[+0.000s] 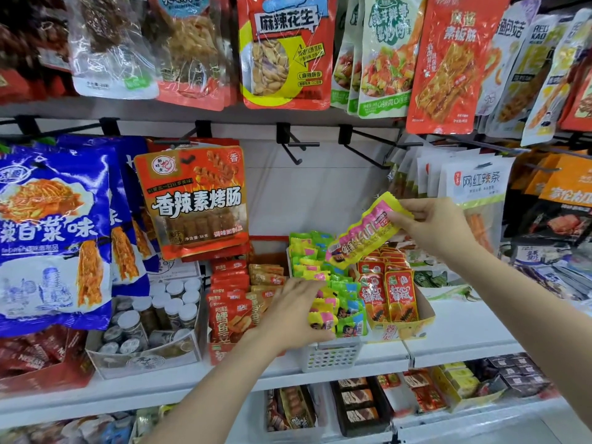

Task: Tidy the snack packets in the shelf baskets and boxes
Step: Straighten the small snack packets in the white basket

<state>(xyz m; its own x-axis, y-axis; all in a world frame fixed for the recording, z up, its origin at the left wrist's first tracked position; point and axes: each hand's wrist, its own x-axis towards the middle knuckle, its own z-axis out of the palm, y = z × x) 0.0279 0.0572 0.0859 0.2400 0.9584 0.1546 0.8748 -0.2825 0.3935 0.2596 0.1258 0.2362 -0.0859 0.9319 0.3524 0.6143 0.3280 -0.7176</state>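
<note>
right hand pinches 1 yellow-pink packet above white basket | left hand fingers curled on basket's packets | risk: thin corner pinch may slip; packet could drop into neighbouring red-packet box

A: What's hidden? The left hand covers the near packets in the white basket; its fingertips are buried among them, so the grip is unclear.
B: Right hand?
A: Pinches the yellow packet, which hides part of the rows behind it.
B: Edges?
A: Blue bag cut at the left, top-row bags cut above, both forearms cut at the bottom.
B: Blur?
A: Bottom left packets are smeared, small print unreadable.
</note>
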